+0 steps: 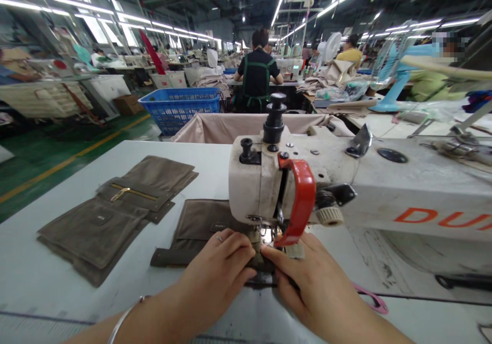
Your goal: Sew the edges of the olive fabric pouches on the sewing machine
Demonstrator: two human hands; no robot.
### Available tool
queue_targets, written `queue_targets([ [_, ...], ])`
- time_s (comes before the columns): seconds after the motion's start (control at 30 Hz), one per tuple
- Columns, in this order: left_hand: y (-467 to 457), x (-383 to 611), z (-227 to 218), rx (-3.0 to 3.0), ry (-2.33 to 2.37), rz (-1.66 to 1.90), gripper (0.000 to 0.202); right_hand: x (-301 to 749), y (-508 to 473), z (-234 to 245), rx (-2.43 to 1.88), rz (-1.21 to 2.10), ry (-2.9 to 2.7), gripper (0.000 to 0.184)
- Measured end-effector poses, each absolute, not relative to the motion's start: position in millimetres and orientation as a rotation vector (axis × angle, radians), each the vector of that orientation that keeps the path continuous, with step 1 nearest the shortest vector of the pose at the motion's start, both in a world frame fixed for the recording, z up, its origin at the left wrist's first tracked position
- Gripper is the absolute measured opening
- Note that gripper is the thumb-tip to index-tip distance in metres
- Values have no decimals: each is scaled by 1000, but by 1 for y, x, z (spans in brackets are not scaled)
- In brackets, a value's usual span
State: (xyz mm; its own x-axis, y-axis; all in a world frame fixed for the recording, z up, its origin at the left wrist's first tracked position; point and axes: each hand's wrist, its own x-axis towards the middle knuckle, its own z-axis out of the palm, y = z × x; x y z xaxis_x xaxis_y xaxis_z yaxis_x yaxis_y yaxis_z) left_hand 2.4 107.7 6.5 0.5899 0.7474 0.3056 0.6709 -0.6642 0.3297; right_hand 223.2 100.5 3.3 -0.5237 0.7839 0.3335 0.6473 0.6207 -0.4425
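A dark olive fabric panel (200,226) with a small label lies partly beneath the head of a white sewing machine (249,185). My left hand (223,262) presses on its near edge, fingers bent and drawn together just left of the needle area. Close by on the right, my right hand (303,277) has its index fingertip at the lit presser foot (267,235), under the red guard (303,195). What its other fingers grip is hidden. Left of the panel, a stack of matching olive pieces (103,226) with a brass zipper (132,191) lies flat.
Pink-handled thread snips (372,299) lie right of my right hand. Beyond the white table (34,262) are a pink cloth-lined bin (223,126) and a blue plastic basket (180,108). A co-worker (257,69) sits ahead, facing away. A blue fan (392,82) stands at the right.
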Motion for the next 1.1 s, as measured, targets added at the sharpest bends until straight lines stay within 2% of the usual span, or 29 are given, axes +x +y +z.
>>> queue_targets([
  [0.1,110,3,8,2561,1206,598,15,222,101,4,-1128,376,-2364,32],
  [0.37,113,1,3,2542,1063,826,14,226,108,0,-1079,409,-2396,21],
  [0.6,110,4,3,2722,1009,885,20,225,105,-1,-1046,466,-2281,22],
  [0.7,110,5,3,2794,969,851,24,220,100,-6,-945,420,-2253,29],
  [0.9,110,6,1,2878,1012,765,20,218,99,-16,-848,259,-2258,17],
  [1.1,121,7,3,2823,1058,716,22,215,104,-18,-898,187,-2244,20],
])
